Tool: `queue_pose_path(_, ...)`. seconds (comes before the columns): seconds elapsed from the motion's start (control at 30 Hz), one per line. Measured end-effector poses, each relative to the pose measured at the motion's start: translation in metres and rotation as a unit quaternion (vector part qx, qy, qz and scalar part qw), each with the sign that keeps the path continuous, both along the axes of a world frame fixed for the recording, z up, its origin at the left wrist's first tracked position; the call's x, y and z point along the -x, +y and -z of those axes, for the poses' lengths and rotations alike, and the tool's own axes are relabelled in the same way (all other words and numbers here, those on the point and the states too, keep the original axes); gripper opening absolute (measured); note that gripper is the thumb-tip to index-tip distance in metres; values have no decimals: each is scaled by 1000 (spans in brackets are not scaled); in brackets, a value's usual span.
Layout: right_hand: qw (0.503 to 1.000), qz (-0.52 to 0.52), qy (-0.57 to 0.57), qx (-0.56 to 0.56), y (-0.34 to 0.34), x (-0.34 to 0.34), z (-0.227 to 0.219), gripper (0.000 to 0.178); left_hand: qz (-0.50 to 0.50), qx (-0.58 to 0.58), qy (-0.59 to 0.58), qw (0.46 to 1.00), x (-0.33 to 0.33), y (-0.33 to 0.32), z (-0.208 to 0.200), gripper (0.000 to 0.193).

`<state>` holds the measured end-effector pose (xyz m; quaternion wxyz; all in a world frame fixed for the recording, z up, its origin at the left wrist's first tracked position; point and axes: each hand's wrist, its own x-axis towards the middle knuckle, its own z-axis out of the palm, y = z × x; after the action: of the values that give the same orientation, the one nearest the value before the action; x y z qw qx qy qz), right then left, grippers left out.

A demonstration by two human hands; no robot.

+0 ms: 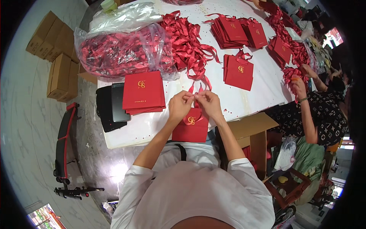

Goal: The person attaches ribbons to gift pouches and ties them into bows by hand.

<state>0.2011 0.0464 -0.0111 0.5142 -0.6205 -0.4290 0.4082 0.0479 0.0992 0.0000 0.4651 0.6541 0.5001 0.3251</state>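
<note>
At the table's [263, 76] near edge, the bag [190, 131] looked light, stiffish. Left hand [180, 104] and right hand [210, 104] had fingertips pinched on its ribbon [197, 103]: soft, probably slippery, so gripping close in seemed smart tbh.

Wearer's two hands [180, 106] [209, 104], one red bag [190, 131] beneath

The place seemed to be a small workshop for hand work. A wide white table [267, 80] carried several piles of red paper bags [230, 30] and a big heap of red ribbons [183, 40]. Another person [322, 116] worked at its right side, and brown cardboard boxes [60, 78] stood by the pale wall [30, 122].
</note>
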Motion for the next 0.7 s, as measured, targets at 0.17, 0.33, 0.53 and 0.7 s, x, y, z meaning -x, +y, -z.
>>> queue_pose_path(0.17, 993, -25, 114, 11, 2, 1, -5, 14, -3, -13, 24, 1000, -1, -8, -15, 14)
queue_pose_path(0.33, 996, -14, 82, -30, 0, 1, -7, 11, 22, -164, 41, 985, 3, -11, -19, 11)
queue_pose_path(0.53, 982, 66, 172, -29, -4, -15, -35, 12, 16, -50, -111, 992, 30, -26, 2, 36)
queue_pose_path(0.7, 987, 71, 143, 12, 0, -25, -35, 15, 182, 72, -154, 969, 38, -38, -4, 53)
